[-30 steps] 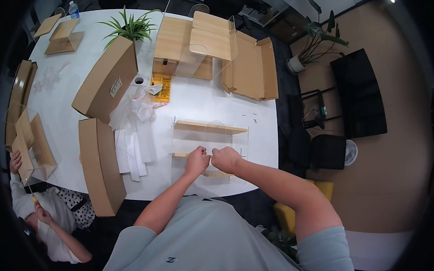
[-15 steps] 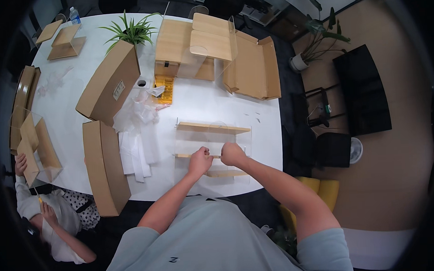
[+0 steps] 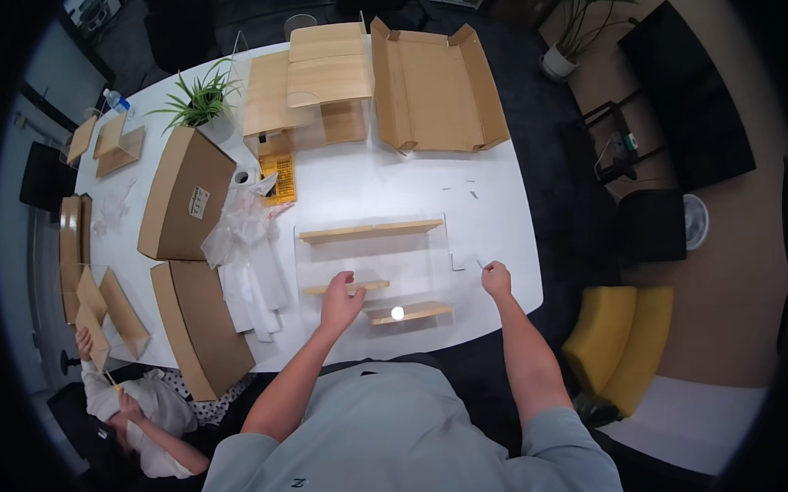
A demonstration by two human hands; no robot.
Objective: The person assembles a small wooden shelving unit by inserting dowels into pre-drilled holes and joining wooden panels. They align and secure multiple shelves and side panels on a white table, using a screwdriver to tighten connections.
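Observation:
On the white table in front of me stands a frame of clear panels with pale wooden boards: a long far board point(image 3: 372, 231), a short middle board point(image 3: 374, 286) and a near board point(image 3: 422, 313). My left hand point(image 3: 340, 304) is at the middle board, thumb and fingers apart; whether it touches the wood I cannot tell. Right of the frame, my right hand point(image 3: 497, 280) pinches a thin metal piece, too small to name exactly. An L-shaped hex key point(image 3: 457, 266) sits by the frame's right clear panel.
Cardboard boxes point(image 3: 202, 331), plastic wrap point(image 3: 237, 230) and a yellow pack point(image 3: 280, 179) lie left. Beyond are a potted plant point(image 3: 200, 103), an assembled wood-and-clear shelf point(image 3: 327, 75) and an open carton point(image 3: 436, 93). At far left a co-worker point(image 3: 148, 419) holds a screwdriver at another shelf.
My right hand has left the frame and moved right, now with a thin metal piece. My left hand has loosened and stays by the middle board. The whole view has shifted.

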